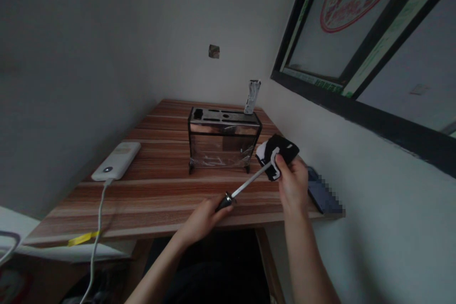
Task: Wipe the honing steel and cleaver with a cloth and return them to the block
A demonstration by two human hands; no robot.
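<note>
My left hand point(204, 218) is wrapped round the black handle of a sharpening steel point(251, 180), whose long metal rod slants up to the right. In my right hand point(292, 175) is a black and white cloth point(280, 149), pinched round the far end of the rod, so the tip is hidden. Just beyond my hands a knife block point(225, 145) with clear sides and a slotted metal top stands upright on the table. A wrapped handle point(252, 96) sticks up at the right end of its top.
On the striped wooden table point(156, 199), a white power bank point(117, 159) with a cable point(99, 218) lies to the left. A dark phone point(322, 192) rests by the right wall. Yellow tape point(82, 238) is on the front edge. A framed window point(356, 71) is at upper right.
</note>
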